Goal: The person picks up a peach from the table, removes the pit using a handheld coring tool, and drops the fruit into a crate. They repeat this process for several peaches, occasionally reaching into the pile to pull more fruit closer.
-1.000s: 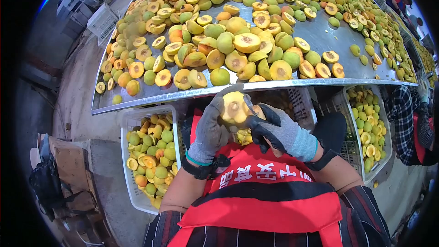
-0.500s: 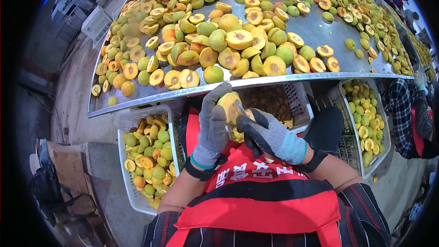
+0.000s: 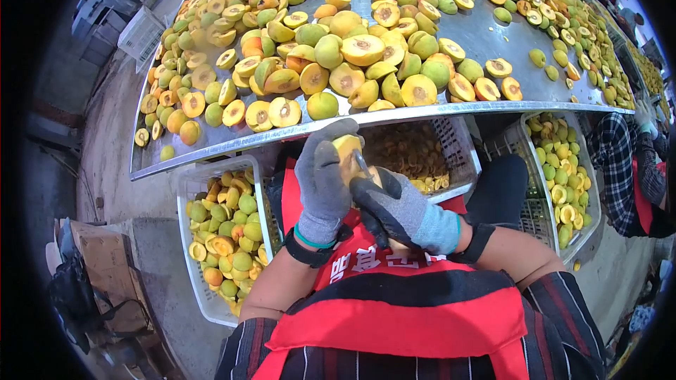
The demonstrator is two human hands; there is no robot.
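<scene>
My left hand (image 3: pixel 322 183), in a grey work glove, is wrapped round a halved yellow peach (image 3: pixel 346 151) held up in front of the table edge. My right hand (image 3: pixel 398 207), also gloved, grips a knife (image 3: pixel 361 163). Its metal blade touches the cut side of the peach, while the pale handle end pokes out below my fist. My fingers hide most of the handle and part of the fruit. Both hands are above the red apron (image 3: pixel 394 324), close together.
A metal table (image 3: pixel 296 129) bears many halved peaches. Below it stand a left crate (image 3: pixel 184 200) of peach halves, a middle crate (image 3: pixel 461 151) with brown pits and scraps, and a right crate (image 3: pixel 595 204) of halves. A co-worker in a checked sleeve (image 3: pixel 614 169) is at right.
The peach half has turned in my left hand, so its cut face shows more edge-on. My right hand and the knife have shifted slightly left and down. The view has moved a little.
</scene>
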